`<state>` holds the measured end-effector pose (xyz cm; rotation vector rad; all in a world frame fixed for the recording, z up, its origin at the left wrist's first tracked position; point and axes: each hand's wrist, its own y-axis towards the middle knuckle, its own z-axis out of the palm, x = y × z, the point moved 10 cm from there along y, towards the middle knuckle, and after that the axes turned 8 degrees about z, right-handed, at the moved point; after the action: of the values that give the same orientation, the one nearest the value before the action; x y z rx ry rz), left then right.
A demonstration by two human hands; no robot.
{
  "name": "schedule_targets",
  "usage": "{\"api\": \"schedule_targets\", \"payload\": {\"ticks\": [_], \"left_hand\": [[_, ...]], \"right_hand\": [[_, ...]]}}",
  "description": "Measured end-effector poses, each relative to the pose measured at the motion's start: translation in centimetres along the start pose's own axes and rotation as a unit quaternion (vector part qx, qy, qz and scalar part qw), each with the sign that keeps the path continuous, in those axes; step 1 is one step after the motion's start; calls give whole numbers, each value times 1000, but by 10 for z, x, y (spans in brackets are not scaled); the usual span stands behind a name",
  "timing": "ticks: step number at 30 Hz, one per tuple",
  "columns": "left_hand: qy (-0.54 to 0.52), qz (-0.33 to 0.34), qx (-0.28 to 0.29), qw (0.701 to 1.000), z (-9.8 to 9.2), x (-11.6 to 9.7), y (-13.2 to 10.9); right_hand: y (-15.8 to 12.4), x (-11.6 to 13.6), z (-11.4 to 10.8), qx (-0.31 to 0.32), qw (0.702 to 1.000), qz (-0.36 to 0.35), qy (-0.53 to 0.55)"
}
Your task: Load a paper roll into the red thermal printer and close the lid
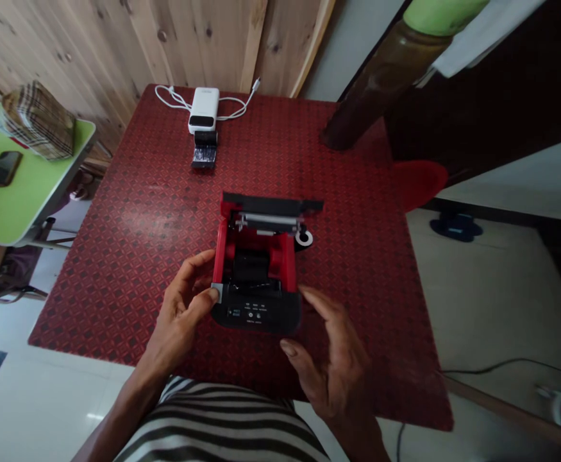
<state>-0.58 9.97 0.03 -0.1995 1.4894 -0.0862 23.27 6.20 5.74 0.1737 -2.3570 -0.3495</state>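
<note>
A red and black label printer (257, 310) sits on the red patterned table with its lid (273, 205) raised. Inside its red bay lies a black roll (251, 265). My left hand (181, 314) grips the printer's left front corner, thumb on a small grey piece (217, 293) and fingers along the side. Beside the right front corner, my right hand (333, 359) is open, thumb and fingers apart; its index fingertip is close to the casing, and I cannot tell if it touches. A small roll with a white ring-shaped end (304, 239) shows just right of the printer.
Toward the back of the red table (140, 224) lie a white power bank (204, 106) with a white cable (234, 115) and a partly unrolled black roll (205, 151). A dark post (357, 102) rises at the back right. On a green table (1, 212) are a phone (4, 169) and checked bag (42, 119).
</note>
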Motion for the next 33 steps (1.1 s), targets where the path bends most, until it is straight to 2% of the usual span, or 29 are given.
{"api": "schedule_targets", "payload": {"ticks": [3,6,9,13,15,18,22,24,26,30,33], "left_hand": [[-9,37,23,999,1,0,2],[-19,87,32,996,0,4,5],[5,159,30,987,-1,6,6],[60,232,42,970,1,6,4],[72,238,48,967,1,6,4],[79,233,54,968,0,7,4],[71,224,56,970,0,9,5],[68,220,58,971,0,10,6],[70,221,58,971,0,9,6],[65,221,55,971,-1,9,5],[59,213,55,974,-2,11,5]], "right_hand": [[25,18,-17,-34,998,-57,-25],[55,43,-9,-16,988,-143,-53],[83,61,31,94,971,-191,-110],[105,51,89,293,922,-126,-219],[108,47,102,349,899,-101,-245],[111,49,107,378,882,-103,-263],[114,51,101,393,873,-82,-277],[115,55,93,365,885,-78,-277],[115,65,81,307,907,-105,-269],[102,85,35,171,952,-185,-175],[94,65,-15,117,982,-143,-48]]}}
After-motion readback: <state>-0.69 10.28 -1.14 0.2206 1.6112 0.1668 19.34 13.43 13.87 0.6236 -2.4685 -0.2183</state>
